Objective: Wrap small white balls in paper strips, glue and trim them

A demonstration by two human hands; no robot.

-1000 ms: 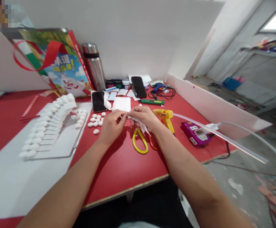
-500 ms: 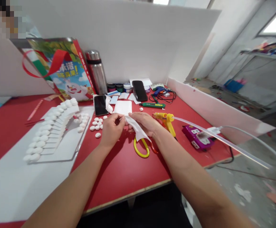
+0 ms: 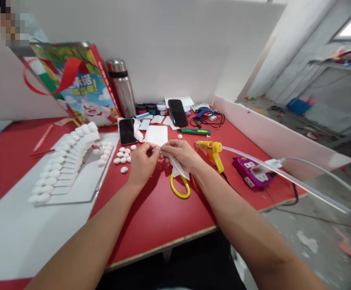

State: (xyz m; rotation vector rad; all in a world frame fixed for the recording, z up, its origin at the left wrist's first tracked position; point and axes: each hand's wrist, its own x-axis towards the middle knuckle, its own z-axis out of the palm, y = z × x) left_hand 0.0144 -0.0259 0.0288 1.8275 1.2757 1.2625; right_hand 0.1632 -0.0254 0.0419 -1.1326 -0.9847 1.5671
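My left hand (image 3: 144, 163) and my right hand (image 3: 183, 155) meet fingertip to fingertip over the middle of the red table (image 3: 160, 217). A white strip of thin material (image 3: 179, 167) hangs from the right fingers, which are closed on it. The left thumb and forefinger pinch at its upper end; what lies between them is too small to make out. Yellow-handled scissors (image 3: 180, 189) lie just below the strip. Left of my left hand are several white round pieces (image 3: 123, 160). Further left, a curved white model edged with white rounds (image 3: 63, 161) rests on a board.
A yellow glue gun (image 3: 213, 151) with a long clear stick and a purple box (image 3: 250, 173) lie at the right. Phones (image 3: 127, 131), a green pen-like tool (image 3: 196, 131), a steel flask (image 3: 122, 88) and a printed bag (image 3: 87, 92) are behind.
My right fingers have closed over the strip's upper part and come closer to the left fingertips. Less of the strip shows now. The view has shifted slightly.
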